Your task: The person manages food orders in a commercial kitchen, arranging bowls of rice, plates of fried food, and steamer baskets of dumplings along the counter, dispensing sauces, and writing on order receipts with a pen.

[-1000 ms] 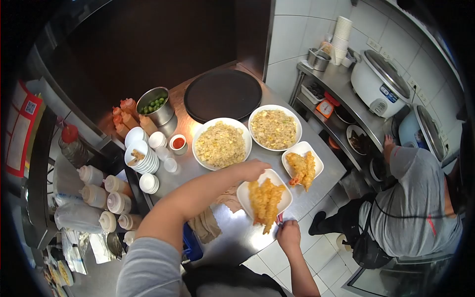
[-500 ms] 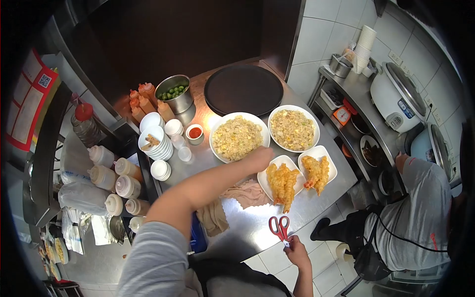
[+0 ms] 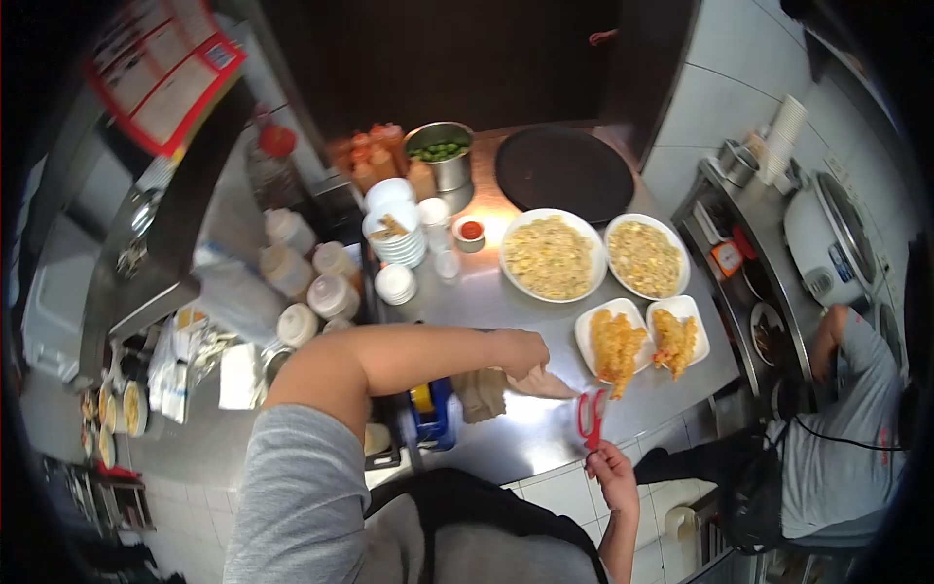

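Note:
My left hand is down on a pinkish cloth, its fingers closed on the fabric. Beside it lies a brown cloth. At the table's near edge my right hand grips red-handled scissors by the blade end, with the handle loops pointing away from me; they are blurred. Just beyond the scissors, fried battered pieces fill one white dish, and more fried pieces sit in a second dish to its right. Behind these stand a large bowl of fried rice and a smaller rice bowl.
A black round tray lies at the back, left of which stands a metal pot of green limes. Stacked white bowls, a red sauce cup and squeeze bottles line the left. A co-worker stands at right near a rice cooker.
My left hand has moved from beside the rice bowl and fried-food dish back onto the pinkish cloth. The scissors stay in my right hand. The view has swung left, shifting the scene rightward.

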`<state>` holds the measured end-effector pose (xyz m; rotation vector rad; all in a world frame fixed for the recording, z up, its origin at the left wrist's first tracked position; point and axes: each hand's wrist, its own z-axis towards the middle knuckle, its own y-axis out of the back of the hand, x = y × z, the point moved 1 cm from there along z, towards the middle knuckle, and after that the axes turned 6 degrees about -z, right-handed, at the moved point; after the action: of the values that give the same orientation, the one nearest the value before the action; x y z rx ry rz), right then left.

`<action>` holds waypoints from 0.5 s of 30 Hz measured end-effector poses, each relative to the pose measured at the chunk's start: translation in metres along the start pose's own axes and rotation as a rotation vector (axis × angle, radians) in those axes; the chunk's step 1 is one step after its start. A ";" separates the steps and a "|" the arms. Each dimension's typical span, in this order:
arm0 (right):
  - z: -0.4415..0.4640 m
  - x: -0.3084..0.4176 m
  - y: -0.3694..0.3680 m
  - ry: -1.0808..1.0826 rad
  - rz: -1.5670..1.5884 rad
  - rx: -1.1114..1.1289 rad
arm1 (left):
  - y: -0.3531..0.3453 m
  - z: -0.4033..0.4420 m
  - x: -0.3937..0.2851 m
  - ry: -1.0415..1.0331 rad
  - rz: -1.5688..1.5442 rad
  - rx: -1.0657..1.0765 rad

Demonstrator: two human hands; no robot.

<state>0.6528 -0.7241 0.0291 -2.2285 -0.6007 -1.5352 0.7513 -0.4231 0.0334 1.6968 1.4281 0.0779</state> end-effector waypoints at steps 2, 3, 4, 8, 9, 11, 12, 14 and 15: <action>0.010 0.003 -0.015 0.110 0.230 -0.046 | 0.014 -0.048 -0.033 0.169 0.146 0.135; 0.017 0.015 -0.027 0.155 0.333 -0.083 | 0.018 -0.071 -0.048 0.248 0.220 0.207; 0.027 0.019 -0.031 0.223 0.201 -0.072 | 0.021 -0.098 -0.054 0.296 0.240 -0.055; 0.054 0.088 -0.078 0.271 -0.134 0.006 | 0.069 -0.207 -0.084 0.189 0.038 -0.522; 0.058 0.103 -0.101 0.310 -0.083 0.039 | 0.069 -0.239 -0.099 0.114 -0.007 -0.642; 0.078 0.116 -0.143 0.439 -0.040 0.210 | 0.063 -0.300 -0.128 -0.020 -0.135 -0.786; 0.082 0.122 -0.166 0.358 -0.099 0.208 | 0.052 -0.324 -0.139 -0.081 -0.220 -0.809; 0.104 0.115 -0.207 0.515 -0.288 0.164 | 0.013 -0.363 -0.142 -0.189 -0.423 -0.815; 0.115 0.109 -0.224 0.553 -0.333 0.140 | -0.007 -0.379 -0.141 -0.264 -0.445 -0.819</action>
<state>0.6573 -0.4608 0.1054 -1.5465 -0.8914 -2.0857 0.4883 -0.3215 0.3235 0.6826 1.2873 0.1590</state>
